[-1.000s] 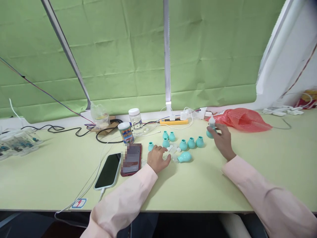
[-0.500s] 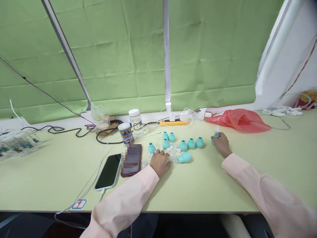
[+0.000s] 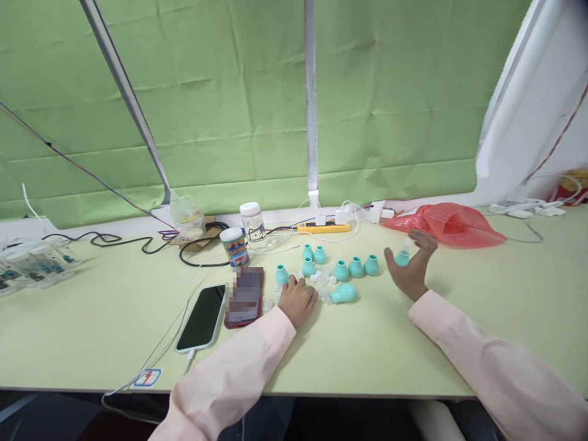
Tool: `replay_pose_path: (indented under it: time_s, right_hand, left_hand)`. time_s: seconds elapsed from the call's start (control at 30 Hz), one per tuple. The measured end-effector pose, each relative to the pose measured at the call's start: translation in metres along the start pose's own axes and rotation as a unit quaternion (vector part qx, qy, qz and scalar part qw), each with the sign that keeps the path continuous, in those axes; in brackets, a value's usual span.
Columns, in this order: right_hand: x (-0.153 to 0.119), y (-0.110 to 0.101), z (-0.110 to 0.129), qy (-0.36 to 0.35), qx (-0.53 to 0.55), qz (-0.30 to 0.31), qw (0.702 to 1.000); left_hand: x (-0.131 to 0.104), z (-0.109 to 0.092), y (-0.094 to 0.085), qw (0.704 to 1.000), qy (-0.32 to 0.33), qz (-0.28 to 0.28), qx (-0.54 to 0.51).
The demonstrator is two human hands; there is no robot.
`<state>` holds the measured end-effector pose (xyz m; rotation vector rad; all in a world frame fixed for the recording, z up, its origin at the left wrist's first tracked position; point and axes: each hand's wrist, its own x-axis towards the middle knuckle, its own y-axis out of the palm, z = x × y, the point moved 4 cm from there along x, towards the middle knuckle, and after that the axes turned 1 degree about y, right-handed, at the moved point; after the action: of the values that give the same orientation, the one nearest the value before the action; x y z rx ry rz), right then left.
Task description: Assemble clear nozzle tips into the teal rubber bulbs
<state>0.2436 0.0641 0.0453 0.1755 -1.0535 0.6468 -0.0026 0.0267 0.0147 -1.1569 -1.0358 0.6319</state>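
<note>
Capped teal bulb [image 3: 402, 260]: stands upright on the desk [image 3: 358, 343], at the right of the group, between the thumb and fingers of the right grip, with a translucent tip [image 3: 408, 243] on top.
Right grip [image 3: 412, 269]: spread around that bulb, thumb on one side and fingers on the other; whether any fingertip touches it, I cannot tell.
Bulb's feel: probably light and rubbery, soft enough to dent under a squeeze, smooth and a little slippery, unlikely to break.
Best hold: lightly round the widest part of the body; the narrow tip looks like a poorer handle and might pull loose or tilt the bulb.
Left grip [image 3: 297, 302]: fingers bent down onto the desk by small white and clear pieces [image 3: 322, 278]; whether it pinches one is hidden.
Small pieces: likely light and stiff, easy to scatter; a fingertip pinch would suit them.
Open-necked teal bulbs [image 3: 340, 271]: seven stand upright beyond and beside the left grip, close enough for a sleeve or knuckle to knock.
Lying bulb [image 3: 344, 293]: on its side between the two hands, a clear piece at its narrow end; it could roll.
Red bubble-wrap bag [image 3: 445, 225]: just behind the right grip, limiting room at the back.
Red-cased phone [image 3: 244, 300]: flat beside the left forearm, crowding that side.
Printed canister [image 3: 235, 248]: upright behind the phone, clear of both hands.
</note>
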Motion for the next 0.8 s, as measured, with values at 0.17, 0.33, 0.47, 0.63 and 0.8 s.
replay_pose_path:
  time_s: [0.17, 0.33, 0.47, 0.63, 0.8]
  right_hand:
    - [-0.040, 0.015, 0.078, -0.227, 0.064, 0.275, 0.932]
    - [-0.071, 0.027, 0.101, -0.295, 0.006, 0.415, 0.861]
    - [-0.071, 0.031, 0.096, -0.280, -0.009, 0.421, 0.862]
    - [-0.070, 0.034, 0.091, -0.254, -0.017, 0.432, 0.865]
    - [-0.074, 0.037, 0.085, -0.239, -0.019, 0.448, 0.861]
  left_hand:
    - [0.002, -0.004, -0.001, 1.000, 0.023, 0.008, 0.010]
    - [0.001, -0.004, -0.006, 1.000, 0.020, -0.010, -0.003]
    - [0.003, -0.001, -0.009, 0.998, 0.018, -0.041, -0.039]
    - [0.009, 0.005, -0.007, 0.991, 0.017, -0.079, -0.103]
    - [0.010, 0.006, -0.006, 0.982, 0.006, -0.097, -0.160]
